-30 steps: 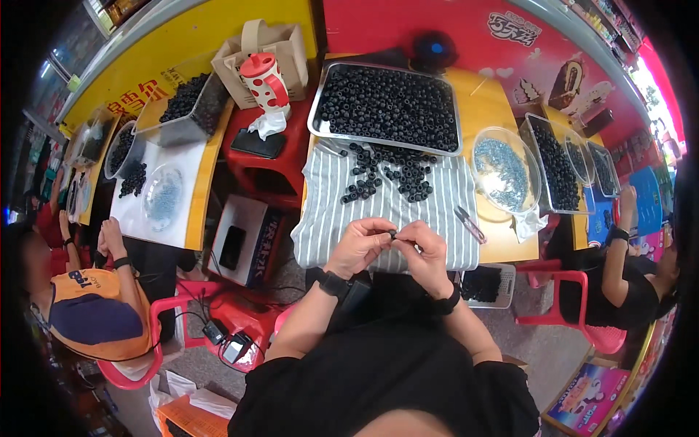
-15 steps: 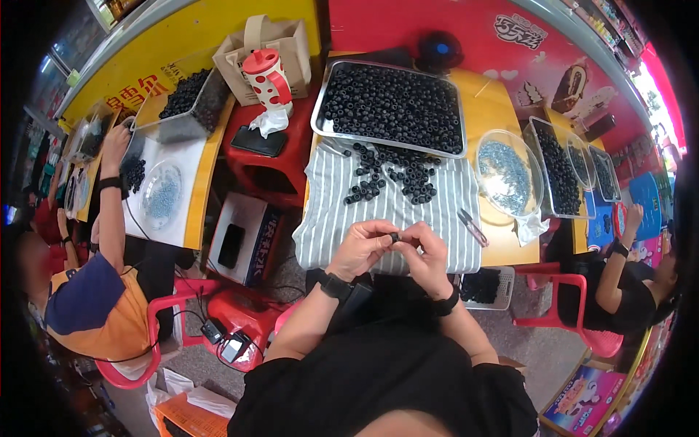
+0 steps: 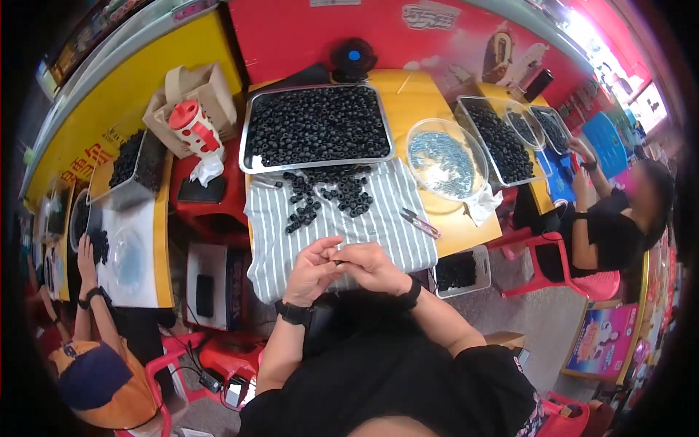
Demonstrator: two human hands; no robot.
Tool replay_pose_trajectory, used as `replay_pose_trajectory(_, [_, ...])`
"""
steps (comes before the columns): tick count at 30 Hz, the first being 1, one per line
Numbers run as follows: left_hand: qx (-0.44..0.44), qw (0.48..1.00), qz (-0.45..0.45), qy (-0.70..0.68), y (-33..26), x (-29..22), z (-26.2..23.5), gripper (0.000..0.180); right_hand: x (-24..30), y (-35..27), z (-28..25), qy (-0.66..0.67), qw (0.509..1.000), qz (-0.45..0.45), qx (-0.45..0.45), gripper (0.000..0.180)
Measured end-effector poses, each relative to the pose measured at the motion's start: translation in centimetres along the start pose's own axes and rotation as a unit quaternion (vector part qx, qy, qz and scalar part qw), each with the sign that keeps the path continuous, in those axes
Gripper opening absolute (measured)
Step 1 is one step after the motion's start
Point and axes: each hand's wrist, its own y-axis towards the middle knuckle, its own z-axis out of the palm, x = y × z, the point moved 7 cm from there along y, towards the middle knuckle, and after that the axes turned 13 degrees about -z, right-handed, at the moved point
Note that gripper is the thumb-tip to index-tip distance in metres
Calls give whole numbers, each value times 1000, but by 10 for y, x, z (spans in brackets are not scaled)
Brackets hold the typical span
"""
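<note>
Over the near part of a grey-and-white striped cloth (image 3: 273,251), my left hand (image 3: 312,275) and my right hand (image 3: 371,267) meet fingertip to fingertip. Between them is a small black part (image 3: 337,263), pinched by both and mostly hidden by the fingers. Beyond my hands, several loose black ring-shaped parts (image 3: 354,198) with holes through them lie scattered on the cloth. Behind these, a clear tray (image 3: 255,166) is filled with many more of the same kind. Pointed tweezers or snips (image 3: 422,223) with pinkish handles rest on the cloth to the right of my right hand.
Right of the tray, a round clear dish (image 3: 466,195) holds small bluish pieces, with crumpled tissue (image 3: 483,207) beside it. A white basket (image 3: 477,280) of black parts sits below the table. Co-workers sit left and right. A red stool (image 3: 226,211) carries a dotted cup (image 3: 196,131).
The whole view has shifted, so the table appears farther left. My right-hand fingers now lie further over the small part. The co-worker at left has lowered a hand toward the table.
</note>
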Motion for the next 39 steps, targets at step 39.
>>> replay_pose_trajectory(39, [36,999,11,12,2,4,-2,8,-33,83,-8,-322,936,-23,141,10])
